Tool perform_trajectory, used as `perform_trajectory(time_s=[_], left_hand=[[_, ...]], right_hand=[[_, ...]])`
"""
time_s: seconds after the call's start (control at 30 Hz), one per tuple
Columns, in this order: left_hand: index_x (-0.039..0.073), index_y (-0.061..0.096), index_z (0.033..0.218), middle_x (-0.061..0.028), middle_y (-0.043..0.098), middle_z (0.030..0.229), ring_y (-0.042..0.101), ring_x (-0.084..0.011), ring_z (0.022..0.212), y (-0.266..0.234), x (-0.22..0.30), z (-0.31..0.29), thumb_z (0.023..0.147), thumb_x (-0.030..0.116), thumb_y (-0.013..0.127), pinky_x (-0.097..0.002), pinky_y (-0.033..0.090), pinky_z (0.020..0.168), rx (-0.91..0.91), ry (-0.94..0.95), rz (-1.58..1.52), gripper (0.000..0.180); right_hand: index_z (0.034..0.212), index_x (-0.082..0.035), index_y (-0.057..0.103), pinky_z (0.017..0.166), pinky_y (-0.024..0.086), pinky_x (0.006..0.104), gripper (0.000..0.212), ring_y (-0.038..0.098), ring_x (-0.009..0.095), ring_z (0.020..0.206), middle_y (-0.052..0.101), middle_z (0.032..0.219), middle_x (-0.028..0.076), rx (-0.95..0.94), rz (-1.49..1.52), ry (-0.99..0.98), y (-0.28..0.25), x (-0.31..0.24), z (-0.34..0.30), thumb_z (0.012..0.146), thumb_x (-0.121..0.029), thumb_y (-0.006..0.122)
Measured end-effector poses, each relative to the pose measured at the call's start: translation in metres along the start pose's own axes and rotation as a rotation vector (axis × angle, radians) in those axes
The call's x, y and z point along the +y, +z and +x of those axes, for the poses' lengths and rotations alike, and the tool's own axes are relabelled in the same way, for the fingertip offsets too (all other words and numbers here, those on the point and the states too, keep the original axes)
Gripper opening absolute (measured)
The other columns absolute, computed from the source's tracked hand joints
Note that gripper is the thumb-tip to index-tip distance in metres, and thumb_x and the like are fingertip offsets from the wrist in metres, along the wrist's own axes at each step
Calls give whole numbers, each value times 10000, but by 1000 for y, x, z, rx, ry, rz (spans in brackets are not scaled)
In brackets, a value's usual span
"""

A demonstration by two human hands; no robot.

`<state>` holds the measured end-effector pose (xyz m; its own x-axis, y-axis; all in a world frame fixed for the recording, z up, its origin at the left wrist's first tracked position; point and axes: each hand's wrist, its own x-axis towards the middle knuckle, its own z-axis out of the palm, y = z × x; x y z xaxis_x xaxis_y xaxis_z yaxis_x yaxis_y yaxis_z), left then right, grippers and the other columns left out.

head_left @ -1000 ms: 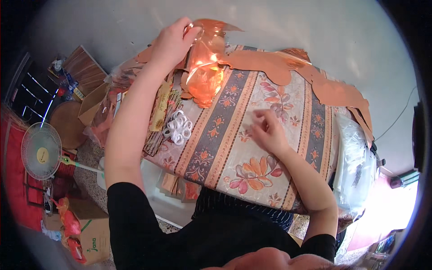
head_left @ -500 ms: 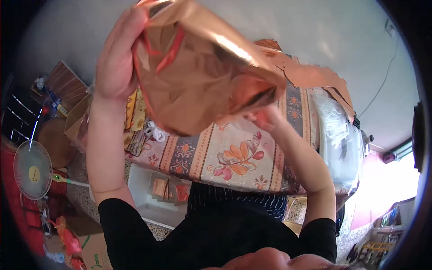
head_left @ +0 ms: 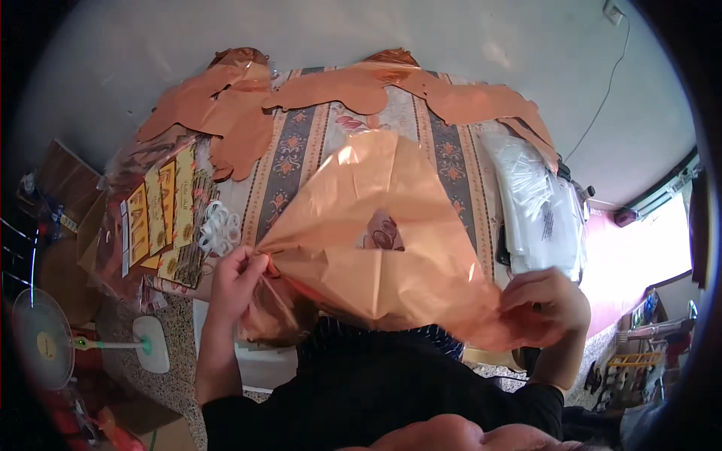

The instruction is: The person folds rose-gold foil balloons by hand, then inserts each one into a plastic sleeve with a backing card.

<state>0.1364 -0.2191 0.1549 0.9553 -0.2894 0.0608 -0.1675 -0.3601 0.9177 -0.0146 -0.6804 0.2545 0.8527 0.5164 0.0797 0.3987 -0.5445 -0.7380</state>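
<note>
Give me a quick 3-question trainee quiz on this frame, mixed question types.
1. True or false: both hands grip the same copper foil sheet.
2. Which thing lies on the table just beyond the left hand? A) a coil of white ribbon B) a pair of scissors C) a mug
3. What lies along the right side of the patterned tablecloth, beyond the right hand?

Key
1. True: the left hand pinches its gathered corner, the right hand holds the opposite edge.
2. A
3. A stack of clear plastic bags.
</note>
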Motion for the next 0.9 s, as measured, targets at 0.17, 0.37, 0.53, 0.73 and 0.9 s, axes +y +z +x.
perform_trajectory(time_s=[0.17,0.37,0.53,0.73,0.9], left_hand=[[1,602,852,-94,587,677,588,-158,651,18,17,13,908,235,651,-326,451,599,15,-37,304,245],[8,598,974,-199,643,800,644,-388,763,34,38,28,870,306,667,-480,492,689,-129,-16,859,324],[27,559,1237,-202,563,1262,532,-349,1188,44,52,61,861,283,666,-433,445,972,-163,525,864,467],[71,506,1361,-190,421,1451,351,-355,1375,78,22,125,912,352,614,-445,290,1125,-291,565,873,540],[99,441,1427,-179,347,1515,248,-346,1440,78,9,131,947,425,545,-506,201,1161,-296,521,837,589]], right_hand=[[1123,-62,657,623,501,309,410,596,206,651,676,966,84,-47,-164,318,-10,3,36,721,1,705],[1275,-58,562,945,456,435,481,537,348,1119,528,1343,130,281,-589,36,70,65,140,835,-231,654],[1281,-46,548,933,446,412,507,528,330,1035,512,1355,124,251,-732,-117,68,111,176,870,-339,598],[1238,-89,588,900,475,433,435,561,327,1071,548,1287,118,136,-625,-168,39,128,214,873,-325,605],[1033,-58,670,707,529,437,287,671,347,790,692,904,140,537,-531,259,-19,149,256,903,-307,606]])
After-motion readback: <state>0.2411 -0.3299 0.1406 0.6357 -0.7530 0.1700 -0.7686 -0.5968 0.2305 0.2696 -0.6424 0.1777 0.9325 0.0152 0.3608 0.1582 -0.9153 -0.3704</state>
